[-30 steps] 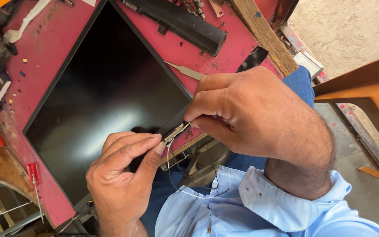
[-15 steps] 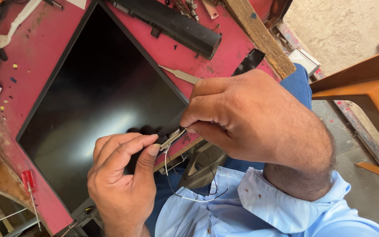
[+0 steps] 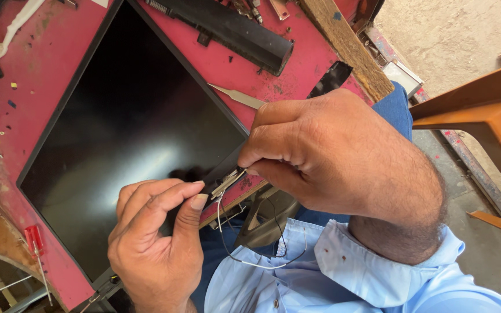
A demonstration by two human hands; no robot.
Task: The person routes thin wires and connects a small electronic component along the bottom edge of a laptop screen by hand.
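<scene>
Red and scuffed, the workbench [image 3: 250,78] under me carries a dark laptop screen panel [image 3: 129,145] lying flat, its glass throwing back a pale glare. My right hand [image 3: 331,153] is curled tight, thumb and forefinger pinched narrow on a small silvery metal tab [image 3: 227,182] at the panel's near corner. My left hand [image 3: 158,243] rests on the panel's lower edge just beside that tab, fingers bent and pressed down on the glass, thumb tip almost touching the metal piece (whether it actually grips anything, I cannot tell). From the tab, 2 thin wires [image 3: 250,255], 1 black and 1 white, loop down over my light blue shirt [image 3: 343,278]. Farther up the bench lie a long black battery bar [image 3: 227,32] and a slim metal pry blade [image 3: 240,97], both well apart from my hands. A red-handled screwdriver [image 3: 33,240] sits at the bench's left edge, and a rough wooden strip [image 3: 349,49] runs along the right edge. An orange chair [image 3: 476,116] stands off to the right on the concrete floor.
</scene>
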